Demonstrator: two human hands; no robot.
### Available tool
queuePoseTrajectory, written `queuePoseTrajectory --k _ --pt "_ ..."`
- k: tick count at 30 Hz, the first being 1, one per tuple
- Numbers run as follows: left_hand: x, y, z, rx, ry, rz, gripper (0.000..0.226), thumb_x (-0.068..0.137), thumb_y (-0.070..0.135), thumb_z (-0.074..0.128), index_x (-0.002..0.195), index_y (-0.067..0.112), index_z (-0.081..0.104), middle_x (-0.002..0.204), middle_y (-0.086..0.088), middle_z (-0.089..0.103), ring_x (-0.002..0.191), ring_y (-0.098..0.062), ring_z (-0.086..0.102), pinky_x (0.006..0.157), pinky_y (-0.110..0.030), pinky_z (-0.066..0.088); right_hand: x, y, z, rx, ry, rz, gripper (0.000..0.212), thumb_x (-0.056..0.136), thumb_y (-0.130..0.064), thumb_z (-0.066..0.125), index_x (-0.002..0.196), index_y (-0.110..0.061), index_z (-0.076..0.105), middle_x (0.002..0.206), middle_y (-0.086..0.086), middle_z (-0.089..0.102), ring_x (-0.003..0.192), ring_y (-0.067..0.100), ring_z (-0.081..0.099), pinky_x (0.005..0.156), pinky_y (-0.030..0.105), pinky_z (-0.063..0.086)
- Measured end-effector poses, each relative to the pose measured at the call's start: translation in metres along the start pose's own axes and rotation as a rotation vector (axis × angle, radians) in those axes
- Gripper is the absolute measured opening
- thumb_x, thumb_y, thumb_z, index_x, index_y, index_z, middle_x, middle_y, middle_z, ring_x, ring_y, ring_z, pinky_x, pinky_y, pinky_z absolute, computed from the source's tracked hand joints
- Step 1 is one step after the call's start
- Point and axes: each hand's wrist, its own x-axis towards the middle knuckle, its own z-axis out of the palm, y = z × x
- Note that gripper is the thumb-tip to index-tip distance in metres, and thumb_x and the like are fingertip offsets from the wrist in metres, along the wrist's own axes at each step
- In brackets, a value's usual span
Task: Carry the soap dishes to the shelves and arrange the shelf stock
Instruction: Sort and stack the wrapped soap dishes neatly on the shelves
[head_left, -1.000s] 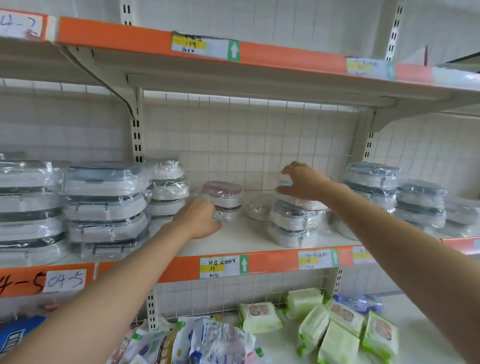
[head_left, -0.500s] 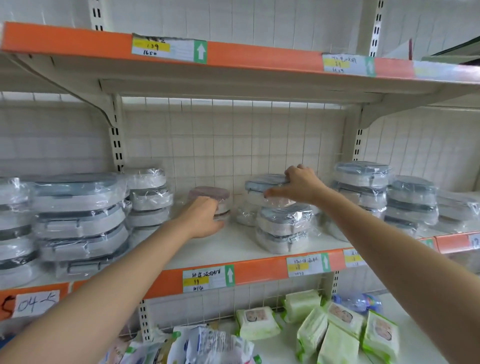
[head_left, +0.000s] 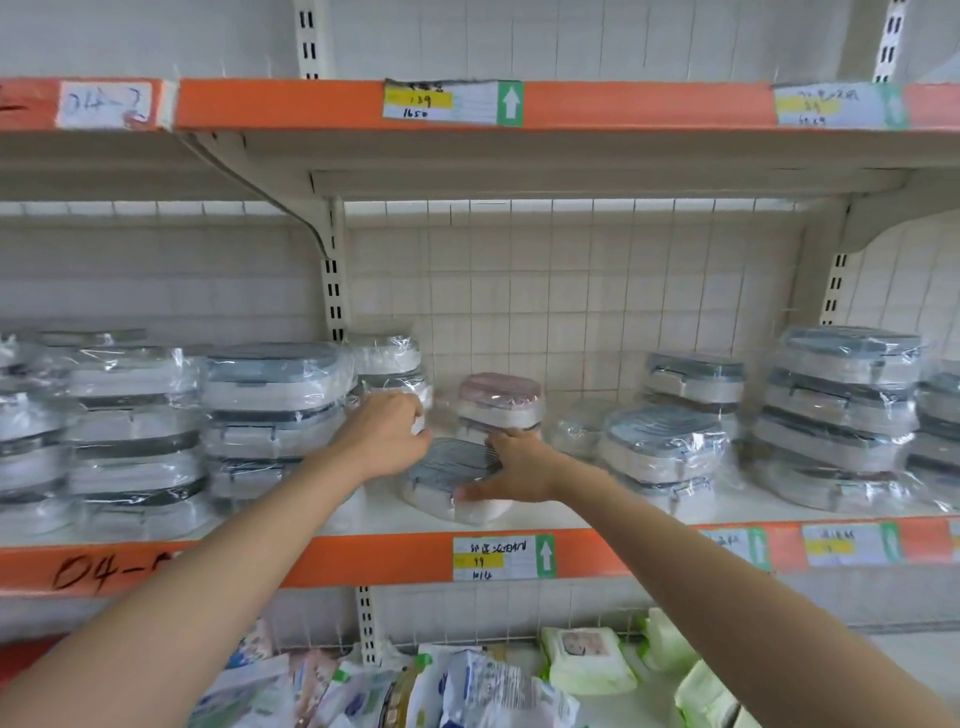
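Orange-edged shelf (head_left: 395, 558) under wrapped soap dishes (head_left: 270, 405)

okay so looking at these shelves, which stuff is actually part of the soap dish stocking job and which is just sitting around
Part of the job:
- grey-lidded soap dish, under the right hand
- pink-lidded soap dish
- soap dish stack, touched by the left hand
- middle shelf

Just lying about:
- wet wipe packs on the lower shelf
- price tag
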Motion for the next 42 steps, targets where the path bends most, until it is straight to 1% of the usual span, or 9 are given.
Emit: queuePoseTrajectory --k 10,16,20,25,30,32,34,37,42 --pt "0.035 0.105 0.033 -0.138 -0.047 0.115 0.037 0.093 0.034 0.053 0.070 0.005 0.049 0.092 -0.019 0.062 0.095 -0.034 0.060 0.069 -0.034 0.040 -0.062 0.096 -0.110 -0.259 0.156 0.200 0.059 0.091 -0.038 0.058 0.138 -0.006 0.043 0.140 0.011 0.046 0.127 0.024 0.044 0.098 0.027 0.033" --pt "0.053 0.180 0.046 -0.237 -0.220 0.190 0.076 0.083 0.071 0.049 0.103 -0.001 0.065 0.092 -0.016 0.064 0.097 -0.031 0.060 0.071 -0.034 0.043 -0.089 0.127 -0.124 -0.271 0.174 0.292 0.051 0.094 -0.030 0.057 0.138 -0.007 0.045 0.136 0.012 0.049 0.124 0.024 0.046 0.095 0.025 0.034" --pt "0.055 0.198 0.064 -0.176 -0.289 0.201 0.098 0.066 0.082 0.056 0.135 0.012 0.052 0.127 -0.015 0.058 0.118 -0.028 0.054 0.093 -0.034 0.044 -0.094 0.138 -0.119 -0.271 0.160 0.331 0.045 0.098 -0.022 0.048 0.140 -0.005 0.042 0.141 0.011 0.047 0.128 0.024 0.044 0.101 0.027 0.033" --pt "0.059 0.170 0.045 -0.258 -0.183 0.186 0.084 0.062 0.071 0.072 0.110 0.003 0.057 0.115 -0.008 0.058 0.103 -0.024 0.056 0.079 -0.031 0.044 -0.087 0.150 -0.104 -0.257 0.136 0.349 0.044 0.095 -0.006 0.043 0.139 -0.005 0.043 0.142 0.011 0.045 0.129 0.024 0.044 0.102 0.026 0.031" --pt "0.048 0.108 0.010 -0.456 -0.141 0.024 0.056 0.066 0.062 0.075 0.096 0.016 0.061 0.094 0.004 0.062 0.087 -0.015 0.057 0.065 -0.024 0.040 -0.073 0.147 -0.079 -0.191 0.045 0.269 0.056 0.090 -0.003 0.049 0.144 -0.013 0.038 0.144 0.009 0.043 0.129 0.024 0.044 0.105 0.029 0.035" --pt "0.039 0.087 0.005 -0.555 -0.176 -0.016 0.043 0.077 0.051 0.074 0.105 0.023 0.055 0.097 0.009 0.055 0.094 -0.011 0.051 0.066 -0.018 0.038 -0.067 0.143 -0.066 -0.149 -0.059 0.222 0.065 0.086 -0.001 0.054 0.146 -0.015 0.033 0.148 0.006 0.038 0.132 0.024 0.040 0.108 0.032 0.035" --pt "0.030 0.067 0.002 -0.591 -0.230 -0.045 0.069 0.069 0.058 0.074 0.124 0.022 0.050 0.114 0.007 0.052 0.104 -0.012 0.049 0.075 -0.023 0.039 -0.062 0.144 -0.058 -0.102 -0.140 0.244 0.079 0.079 -0.001 0.057 0.148 -0.023 0.026 0.150 0.005 0.033 0.133 0.027 0.035 0.107 0.042 0.037" --pt "0.020 0.040 -0.004 -0.511 -0.269 -0.081 0.094 0.038 0.071 0.057 0.121 0.027 0.051 0.121 0.005 0.053 0.110 -0.015 0.051 0.087 -0.031 0.041 -0.056 0.143 -0.061 -0.159 -0.182 0.307 0.085 0.075 -0.018 0.061 0.149 -0.031 0.020 0.143 0.006 0.035 0.130 0.029 0.025 0.107 0.046 0.031" --pt "0.005 0.005 -0.023 -0.542 -0.286 -0.136 0.072 0.041 0.055 0.059 0.102 0.016 0.066 0.101 0.013 0.054 0.095 -0.006 0.049 0.074 -0.023 0.035 -0.041 0.128 -0.055 -0.209 -0.171 0.238 0.070 0.080 -0.046 0.065 0.139 -0.022 0.036 0.130 0.004 0.037 0.127 0.028 0.024 0.105 0.046 0.031"
